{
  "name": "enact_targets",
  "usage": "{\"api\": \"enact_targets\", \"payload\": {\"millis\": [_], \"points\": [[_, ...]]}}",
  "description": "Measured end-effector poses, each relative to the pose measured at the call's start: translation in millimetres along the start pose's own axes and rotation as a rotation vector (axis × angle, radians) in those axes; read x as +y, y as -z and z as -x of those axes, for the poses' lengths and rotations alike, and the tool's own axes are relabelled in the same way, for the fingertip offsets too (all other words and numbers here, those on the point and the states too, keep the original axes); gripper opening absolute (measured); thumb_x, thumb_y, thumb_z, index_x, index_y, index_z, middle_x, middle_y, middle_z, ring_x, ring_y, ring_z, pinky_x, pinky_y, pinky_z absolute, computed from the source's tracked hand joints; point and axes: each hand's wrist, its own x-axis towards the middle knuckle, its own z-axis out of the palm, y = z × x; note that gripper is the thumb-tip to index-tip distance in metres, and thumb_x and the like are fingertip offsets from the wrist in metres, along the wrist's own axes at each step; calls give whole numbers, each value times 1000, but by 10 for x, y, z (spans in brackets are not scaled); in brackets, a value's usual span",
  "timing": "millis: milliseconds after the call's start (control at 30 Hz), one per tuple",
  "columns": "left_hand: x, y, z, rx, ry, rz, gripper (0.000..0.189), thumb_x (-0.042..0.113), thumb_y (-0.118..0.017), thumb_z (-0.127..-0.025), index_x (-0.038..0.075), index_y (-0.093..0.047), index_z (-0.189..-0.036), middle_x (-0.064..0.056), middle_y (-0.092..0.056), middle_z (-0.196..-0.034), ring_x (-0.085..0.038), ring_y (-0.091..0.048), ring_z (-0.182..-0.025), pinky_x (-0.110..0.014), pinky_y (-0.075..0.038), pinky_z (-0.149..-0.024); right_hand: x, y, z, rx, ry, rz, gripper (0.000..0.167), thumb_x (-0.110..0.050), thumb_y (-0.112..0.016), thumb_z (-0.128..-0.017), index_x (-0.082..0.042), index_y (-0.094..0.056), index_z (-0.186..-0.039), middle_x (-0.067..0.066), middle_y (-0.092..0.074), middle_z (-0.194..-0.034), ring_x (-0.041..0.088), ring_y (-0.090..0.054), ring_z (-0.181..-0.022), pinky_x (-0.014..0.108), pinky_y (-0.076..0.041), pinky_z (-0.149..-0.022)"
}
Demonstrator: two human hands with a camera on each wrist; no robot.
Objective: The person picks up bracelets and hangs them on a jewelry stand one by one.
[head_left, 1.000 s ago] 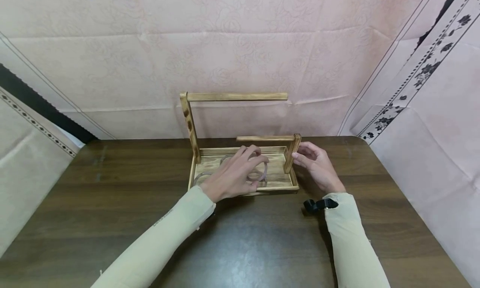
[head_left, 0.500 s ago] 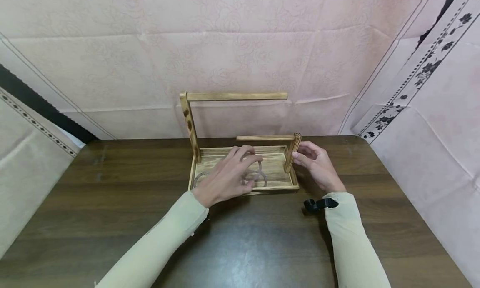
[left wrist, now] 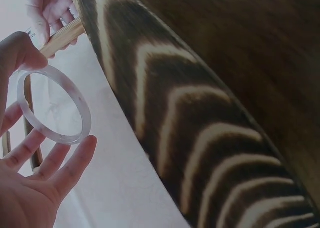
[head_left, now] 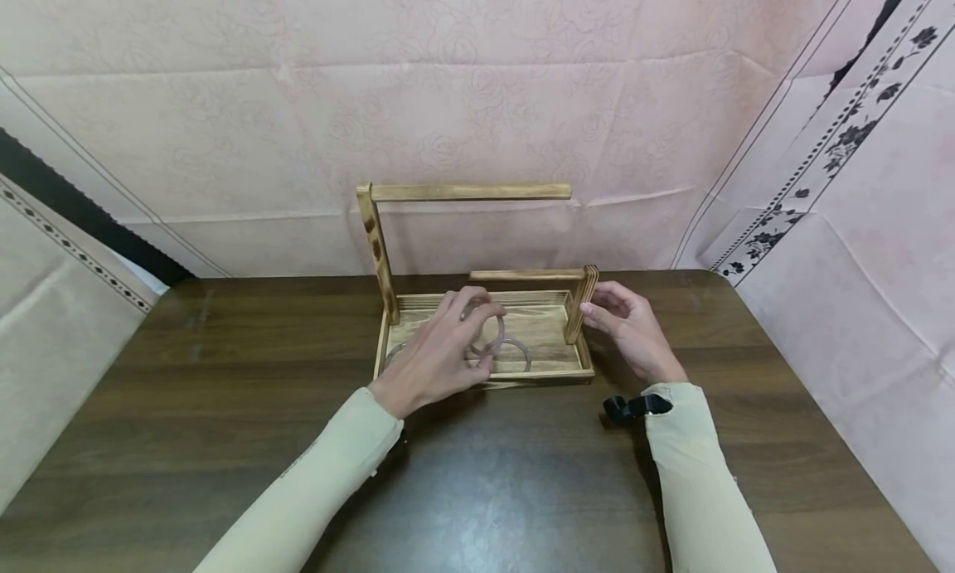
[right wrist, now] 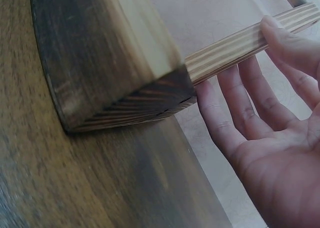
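A pale, translucent bangle (left wrist: 86, 120) stands tilted in my left hand (head_left: 436, 349), pinched between thumb and fingertips above the tray of a wooden stand. The tray's front rim (head_left: 545, 376) runs below that hand. Another bangle (head_left: 527, 355) lies on the tray floor, and part of a further bangle (head_left: 393, 353) shows by my left wrist. My right hand (head_left: 634, 328) holds the stand's short right post (head_left: 579, 308), thumb on one face and fingers on the other, as the right wrist view shows.
The stand's tall left post (head_left: 379, 254) carries a long upper bar (head_left: 473, 192) with a free right end. A lower bar (head_left: 525, 274) reaches left from the short post, behind my left fingers. The brown table (head_left: 477, 490) ends at a pale patterned cloth (head_left: 448, 117).
My left hand has moved left over the tray with the bangle, uncovering more of the tray floor and the other bangle. The right hand and stand have stayed in place.
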Motion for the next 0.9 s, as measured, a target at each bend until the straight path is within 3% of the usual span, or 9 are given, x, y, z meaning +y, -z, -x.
{"api": "enact_targets", "payload": {"millis": [400,633,767,900], "points": [[-53,69,86,41,47,-4,57,19,-77,-79,17,-58,-132,-7,-50,-135,-24,-51,-120,-37,-56,-90,13,0,-4,4,11,1,33,-19,-70,-98,-6,-59,-126,-1,-64,-118,7,-66,-106,26,-59,-94],[-82,118,115,73,89,-13,60,16,-78,-75,16,-58,-131,-7,-49,-134,-24,-50,-119,-34,-56,-81,17,-13,-16,-4,1,16,36,-19,-69,-99,-2,-57,-129,2,-63,-120,7,-66,-107,27,-59,-96],[-88,140,103,82,97,-7,58,14,-77,-75,14,-58,-130,-9,-47,-135,-25,-49,-120,-37,-55,-90,19,-11,-12,0,8,4,35,-19,-69,-99,-4,-58,-128,1,-63,-119,7,-66,-106,25,-59,-94],[-94,147,76,98,98,-7,57,13,-76,-75,13,-57,-128,-11,-47,-135,-26,-49,-119,-38,-54,-92,17,-3,-7,4,12,-6,32,-18,-69,-98,-6,-59,-126,0,-62,-118,7,-66,-106,23,-59,-93]]}}
